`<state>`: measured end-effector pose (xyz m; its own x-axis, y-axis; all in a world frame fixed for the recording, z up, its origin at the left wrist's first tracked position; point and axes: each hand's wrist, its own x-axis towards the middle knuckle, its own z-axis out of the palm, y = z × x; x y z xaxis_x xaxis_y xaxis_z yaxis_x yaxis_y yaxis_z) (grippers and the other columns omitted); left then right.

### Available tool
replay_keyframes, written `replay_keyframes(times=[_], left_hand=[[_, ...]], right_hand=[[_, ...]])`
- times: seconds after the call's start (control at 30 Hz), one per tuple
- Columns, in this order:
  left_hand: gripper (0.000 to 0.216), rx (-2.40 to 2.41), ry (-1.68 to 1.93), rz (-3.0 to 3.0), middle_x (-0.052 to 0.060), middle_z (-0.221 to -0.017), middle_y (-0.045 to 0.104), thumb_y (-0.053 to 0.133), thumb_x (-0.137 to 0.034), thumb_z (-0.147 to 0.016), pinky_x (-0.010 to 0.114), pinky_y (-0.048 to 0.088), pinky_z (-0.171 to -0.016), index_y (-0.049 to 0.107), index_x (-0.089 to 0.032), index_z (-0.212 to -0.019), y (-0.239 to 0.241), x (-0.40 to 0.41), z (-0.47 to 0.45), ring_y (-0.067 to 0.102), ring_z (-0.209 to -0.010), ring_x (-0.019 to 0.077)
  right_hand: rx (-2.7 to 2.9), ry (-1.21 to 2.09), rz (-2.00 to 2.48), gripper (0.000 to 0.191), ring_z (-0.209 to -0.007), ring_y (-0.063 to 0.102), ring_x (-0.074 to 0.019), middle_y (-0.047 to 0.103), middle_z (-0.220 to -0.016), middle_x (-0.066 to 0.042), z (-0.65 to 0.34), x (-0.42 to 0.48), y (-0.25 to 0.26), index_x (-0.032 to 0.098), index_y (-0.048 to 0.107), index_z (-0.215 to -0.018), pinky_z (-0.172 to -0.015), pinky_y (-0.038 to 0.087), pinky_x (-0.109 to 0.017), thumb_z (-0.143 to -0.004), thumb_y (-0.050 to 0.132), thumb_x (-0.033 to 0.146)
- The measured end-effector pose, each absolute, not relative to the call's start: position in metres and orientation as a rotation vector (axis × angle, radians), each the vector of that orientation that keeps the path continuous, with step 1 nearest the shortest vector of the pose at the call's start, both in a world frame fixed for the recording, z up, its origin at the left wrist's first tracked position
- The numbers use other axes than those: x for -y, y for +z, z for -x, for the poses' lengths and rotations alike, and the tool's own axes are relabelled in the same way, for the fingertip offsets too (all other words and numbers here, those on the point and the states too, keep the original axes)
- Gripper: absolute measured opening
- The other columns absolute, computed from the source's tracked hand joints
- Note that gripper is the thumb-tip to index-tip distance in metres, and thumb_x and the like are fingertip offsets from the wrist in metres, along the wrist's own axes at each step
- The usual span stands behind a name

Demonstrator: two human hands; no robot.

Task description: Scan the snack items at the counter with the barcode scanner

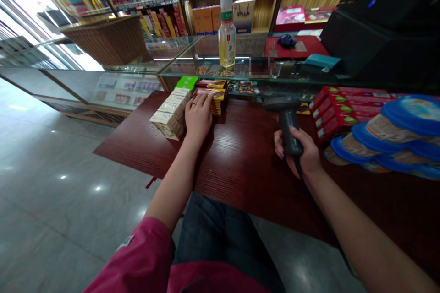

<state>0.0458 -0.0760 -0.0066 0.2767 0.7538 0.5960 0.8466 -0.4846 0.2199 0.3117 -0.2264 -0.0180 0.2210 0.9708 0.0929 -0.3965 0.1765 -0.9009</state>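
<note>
My right hand (299,153) grips the handle of a dark barcode scanner (287,119), its head pointing away from me, low over a dark red wooden table (240,155). My left hand (198,116) lies flat on the table, fingers resting against a stack of red and gold packs (215,94). Just left of that hand stands a row of cream packs (170,116) with a green pack (187,82) at its far end.
Red cartons (338,107) and a pile of blue-lidded tubs (395,137) fill the table's right side. Behind runs a glass counter (206,71) holding a bottle of yellow liquid (227,34) and a black machine (381,32). Shelves of boxes line the back wall.
</note>
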Motion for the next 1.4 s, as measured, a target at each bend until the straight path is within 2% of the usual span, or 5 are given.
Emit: replay_keyframes(times=[0.37, 0.57, 0.77, 1.0, 1.4], left_hand=[[0.065, 1.611, -1.130, 2.382, 0.017, -0.175, 0.043, 0.049, -0.012, -0.096, 0.060, 0.027, -0.134, 0.053, -0.021, -0.161, -0.005, 0.082, -0.064, 0.034, -0.168, 0.0341], [0.056, 1.012, -0.860, 2.906, 0.015, -0.161, 0.061, 0.057, -0.018, -0.102, 0.043, 0.042, -0.128, 0.056, -0.020, -0.158, -0.023, 0.087, -0.154, 0.055, -0.153, 0.0277], [0.058, 0.961, -0.915, 3.141, 0.021, -0.159, 0.062, 0.070, -0.015, -0.097, 0.043, 0.044, -0.126, 0.059, -0.011, -0.154, -0.050, 0.043, -0.245, 0.057, -0.150, 0.0315], [0.030, 0.961, -0.960, 3.222, 0.013, -0.139, 0.077, 0.072, -0.019, -0.096, 0.042, 0.049, -0.118, 0.082, -0.023, -0.123, -0.056, 0.021, -0.264, 0.070, -0.131, 0.0307], [0.026, 2.141, -1.942, 3.175, 0.008, -0.101, 0.083, 0.059, -0.030, -0.110, 0.030, 0.067, -0.086, 0.079, -0.014, -0.106, -0.034, 0.056, -0.166, 0.079, -0.089, 0.0163]], right_hand=[[0.776, 0.915, 0.910, 0.032, -0.041, 0.054, -0.0133, 0.068, -0.068, 0.001, -0.323, 0.220, -0.019, 0.024, 0.063, -0.090, -0.034, 0.044, -0.026, -0.082, 0.084, 0.047], [0.781, 0.784, 0.923, 0.035, -0.040, 0.055, -0.0118, 0.069, -0.069, 0.003, -0.334, 0.215, -0.018, 0.026, 0.059, -0.093, -0.035, 0.042, -0.024, -0.083, 0.086, 0.046], [0.703, 0.846, 0.923, 0.044, -0.038, 0.054, -0.0106, 0.069, -0.067, 0.003, -0.350, 0.203, -0.031, 0.025, 0.056, -0.092, -0.034, 0.039, -0.023, -0.081, 0.085, 0.056], [0.729, 0.841, 0.933, 0.045, -0.044, 0.055, -0.0114, 0.067, -0.073, 0.002, -0.344, 0.201, -0.030, 0.025, 0.057, -0.095, -0.038, 0.042, -0.026, -0.087, 0.079, 0.064], [0.865, 1.245, 0.818, 0.043, -0.044, 0.049, -0.0102, 0.065, -0.074, 0.002, -0.339, 0.218, -0.014, 0.024, 0.059, -0.091, -0.038, 0.038, -0.026, -0.085, 0.076, 0.063]])
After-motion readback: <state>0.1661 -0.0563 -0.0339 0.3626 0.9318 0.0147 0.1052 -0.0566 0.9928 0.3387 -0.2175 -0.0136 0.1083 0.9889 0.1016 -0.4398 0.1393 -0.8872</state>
